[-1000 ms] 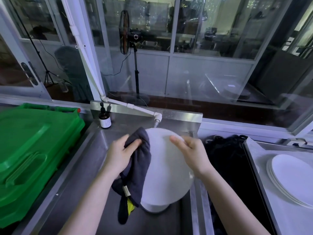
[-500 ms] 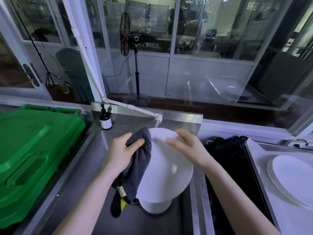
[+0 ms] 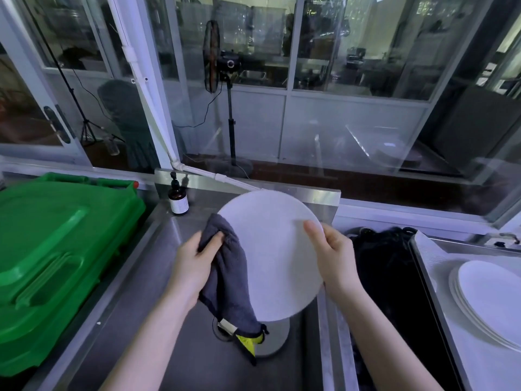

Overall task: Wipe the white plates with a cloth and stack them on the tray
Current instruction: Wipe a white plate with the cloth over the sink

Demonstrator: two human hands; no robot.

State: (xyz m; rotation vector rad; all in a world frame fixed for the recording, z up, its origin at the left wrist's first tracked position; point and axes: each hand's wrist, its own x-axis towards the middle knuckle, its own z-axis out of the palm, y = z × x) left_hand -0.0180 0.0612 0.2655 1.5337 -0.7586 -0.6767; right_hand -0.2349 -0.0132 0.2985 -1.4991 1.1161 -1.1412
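Left rim of plate [image 3: 275, 249] behind cloth [image 3: 229, 280]

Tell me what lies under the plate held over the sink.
Below the held plate, the rim of another white round piece, likely more plates, sits on the sink floor beside the drain. The plate and cloth cover the rest.

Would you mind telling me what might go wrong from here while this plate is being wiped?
1. The white plate hangs tilted over the sink, gripped at its rim by the right hand; a slip could drop it onto what looks like another plate below.
2. The cloth in the left hand dangles low, so its tail may drag in the sink and pick up dirt.
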